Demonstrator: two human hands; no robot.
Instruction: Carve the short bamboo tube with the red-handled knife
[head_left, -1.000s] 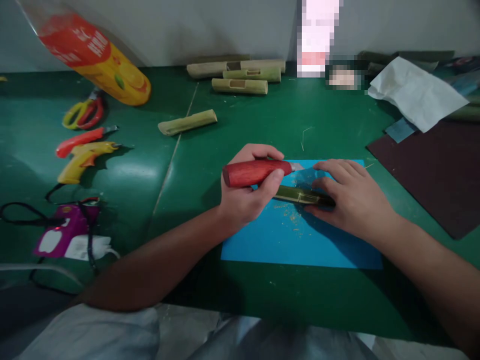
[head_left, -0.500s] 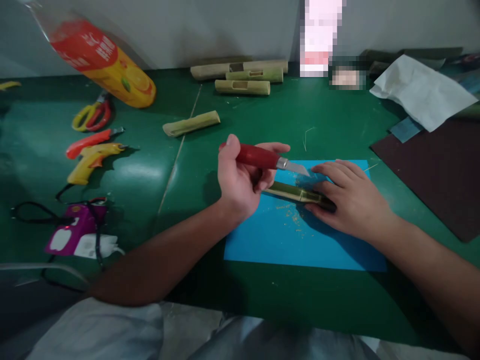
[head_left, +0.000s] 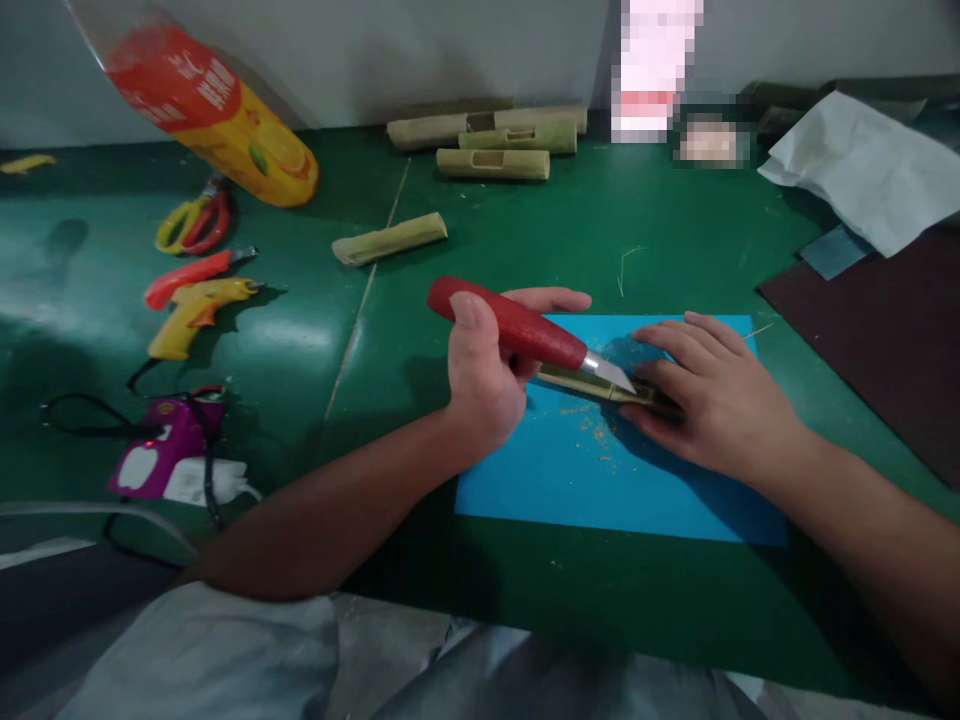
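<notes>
My left hand (head_left: 491, 385) is closed, with a red-handled carving knife (head_left: 517, 325) lying across it under the thumb. The short pointed blade slants down to the right, its tip over or at a piece of bamboo (head_left: 581, 383); contact cannot be made out. Around the bamboo's right end, the fingers of my right hand (head_left: 712, 390) are wrapped. The bamboo's left end runs behind my left hand. Beneath it is a blue sheet (head_left: 622, 505) with small shavings (head_left: 598, 432) scattered on it.
Cut bamboo tubes (head_left: 493, 164) lie along the wall, and one bamboo piece (head_left: 390, 238) is nearer. At left are a juice bottle (head_left: 225, 105), scissors (head_left: 193, 222), a red-handled tool (head_left: 187, 279), a yellow glue gun (head_left: 193, 315) and a purple power block (head_left: 169, 445). White paper (head_left: 862, 170) and a dark board (head_left: 877, 340) are right.
The knife has tilted further, its tip coming down and right to the bamboo near my right fingers. My right hand stays on the bamboo. The whole view has shifted slightly.
</notes>
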